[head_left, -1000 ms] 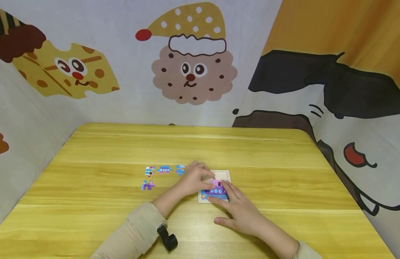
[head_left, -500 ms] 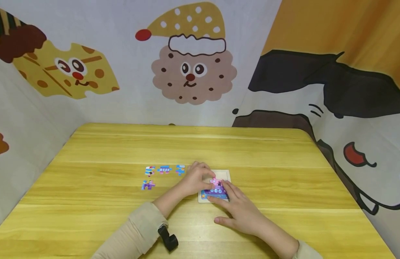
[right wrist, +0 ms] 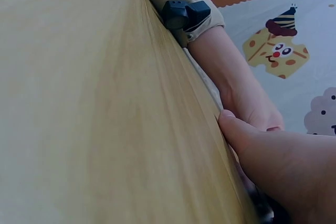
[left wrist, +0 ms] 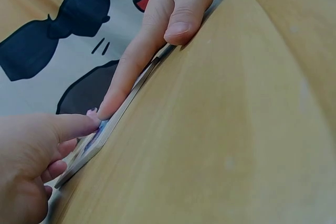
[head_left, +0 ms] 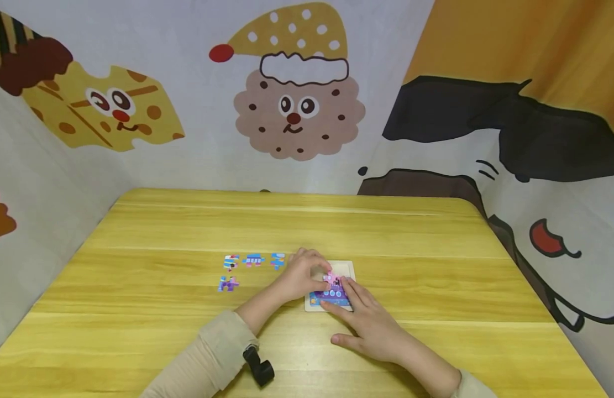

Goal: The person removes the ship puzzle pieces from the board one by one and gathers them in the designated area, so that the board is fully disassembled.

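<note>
A pale puzzle tray lies on the table, its lower part filled with joined purple and blue pieces picturing a boat. Over the middle of it, my left hand pinches a pink puzzle piece between thumb and forefinger. From the right, my right hand rests straight, spread fingertips on the tray's pieces, with its thumb off to the near side. The left wrist view shows the left thumb meeting the right hand's fingertip close over the tray. In the right wrist view, the right hand hides the puzzle.
Several loose puzzle pieces lie left of the tray, among them a blue one and a purple one. A black strap device sits on the left sleeve. Behind the wooden table hangs a cartoon-printed cloth.
The pink puzzle piece has shifted and tilted slightly between the left thumb and forefinger. Both hands stay almost where they were, and the loose pieces have not moved.
</note>
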The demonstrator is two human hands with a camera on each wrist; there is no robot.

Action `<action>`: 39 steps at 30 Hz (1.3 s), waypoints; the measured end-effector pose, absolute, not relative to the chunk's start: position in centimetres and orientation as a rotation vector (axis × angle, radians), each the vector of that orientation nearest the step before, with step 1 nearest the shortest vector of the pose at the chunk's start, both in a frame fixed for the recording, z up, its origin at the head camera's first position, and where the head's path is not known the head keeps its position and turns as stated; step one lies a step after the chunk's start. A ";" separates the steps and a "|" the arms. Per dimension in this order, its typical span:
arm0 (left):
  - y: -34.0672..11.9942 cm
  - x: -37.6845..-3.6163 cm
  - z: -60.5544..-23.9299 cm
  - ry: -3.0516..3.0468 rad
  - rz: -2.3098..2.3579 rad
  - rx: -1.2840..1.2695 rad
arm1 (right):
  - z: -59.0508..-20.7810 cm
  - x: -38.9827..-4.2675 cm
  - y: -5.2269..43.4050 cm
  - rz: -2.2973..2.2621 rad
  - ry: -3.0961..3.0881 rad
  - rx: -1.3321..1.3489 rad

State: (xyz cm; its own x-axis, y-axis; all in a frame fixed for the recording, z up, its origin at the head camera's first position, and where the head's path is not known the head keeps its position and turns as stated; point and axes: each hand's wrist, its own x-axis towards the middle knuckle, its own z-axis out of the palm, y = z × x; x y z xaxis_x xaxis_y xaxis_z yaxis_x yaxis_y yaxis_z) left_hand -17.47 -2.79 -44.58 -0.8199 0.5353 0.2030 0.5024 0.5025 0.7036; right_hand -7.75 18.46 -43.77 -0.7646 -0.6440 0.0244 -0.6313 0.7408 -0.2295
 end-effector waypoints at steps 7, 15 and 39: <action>-2.8 -17.5 -44.6 2.539 1.434 0.838 | -43.8 -7.8 18.4 -0.347 2.874 -1.056; -3.0 -17.2 -44.4 2.385 1.646 0.721 | -43.8 -7.8 18.4 -0.353 2.863 -1.031; -6.4 -15.9 -42.1 2.369 1.745 0.602 | -44.0 -7.8 18.3 -0.368 2.861 -0.995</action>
